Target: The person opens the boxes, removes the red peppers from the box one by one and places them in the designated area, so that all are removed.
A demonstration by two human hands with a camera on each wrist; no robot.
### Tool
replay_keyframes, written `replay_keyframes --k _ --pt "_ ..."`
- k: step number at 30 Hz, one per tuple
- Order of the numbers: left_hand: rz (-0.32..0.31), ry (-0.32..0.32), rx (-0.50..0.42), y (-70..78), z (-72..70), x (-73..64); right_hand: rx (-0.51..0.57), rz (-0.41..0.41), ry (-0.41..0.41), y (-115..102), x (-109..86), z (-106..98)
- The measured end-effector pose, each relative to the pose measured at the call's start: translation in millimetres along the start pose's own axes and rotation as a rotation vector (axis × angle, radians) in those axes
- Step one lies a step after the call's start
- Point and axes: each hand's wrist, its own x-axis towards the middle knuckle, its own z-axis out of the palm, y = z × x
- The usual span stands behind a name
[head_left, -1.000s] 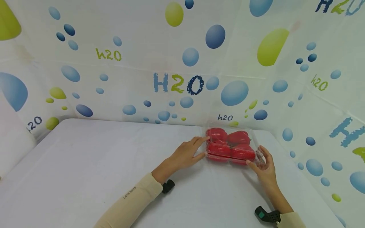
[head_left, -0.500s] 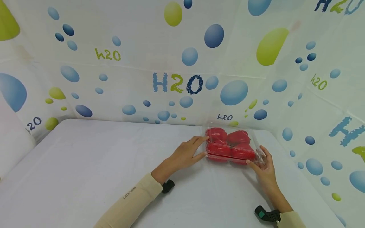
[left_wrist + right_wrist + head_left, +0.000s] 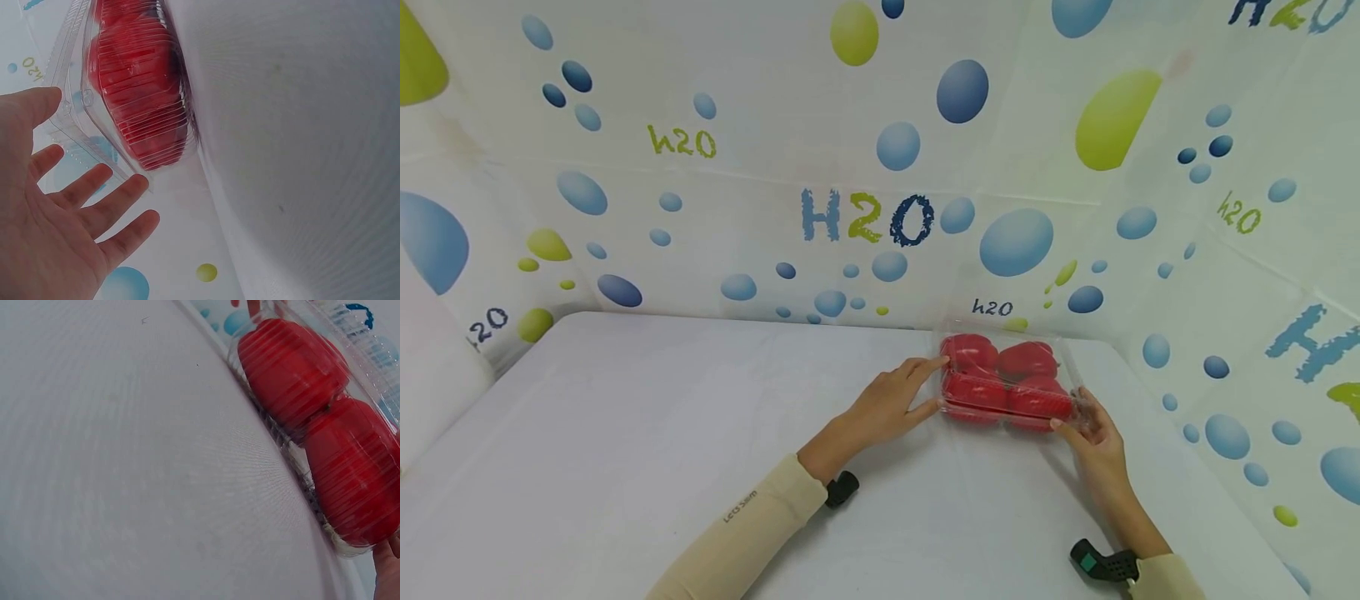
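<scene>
A clear plastic clamshell box [image 3: 1006, 382] holding several red rounded fruits or vegetables rests on the white-covered table near its back right. In the left wrist view, the ribbed side of the box [image 3: 134, 81] shows beyond my left hand [image 3: 69, 219], whose fingers are spread and fairly straight. In the head view, the left hand [image 3: 886, 406] reaches the box's left side with its fingertips. At the opposite end my right hand [image 3: 1099, 442] grips the box, thumb at the front corner, fingers behind. Two red pieces [image 3: 294, 369] show through the plastic in the right wrist view.
White cloth covers the table [image 3: 662, 433]. A white backdrop [image 3: 760, 167] with blue and green dots and "H2O" lettering rises close behind the box and along the right side. Black wrist devices [image 3: 1103, 563] sit on both forearms.
The right hand's index finger and thumb have drawn slightly closer together at the box's right end. The box and the left hand stay in place.
</scene>
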Motion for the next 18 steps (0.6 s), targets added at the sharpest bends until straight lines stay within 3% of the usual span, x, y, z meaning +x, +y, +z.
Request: replay_keyframes --k 8,18 --pt "0.001 0.011 -0.007 -1.6 -0.7 -0.2 -0.084 0.004 0.008 -0.3 1.6 -0.8" --pt "0.002 0.022 -0.015 -2.4 -0.7 -0.3 -0.070 -0.047 -0.005 3.3 0.2 -1.8"
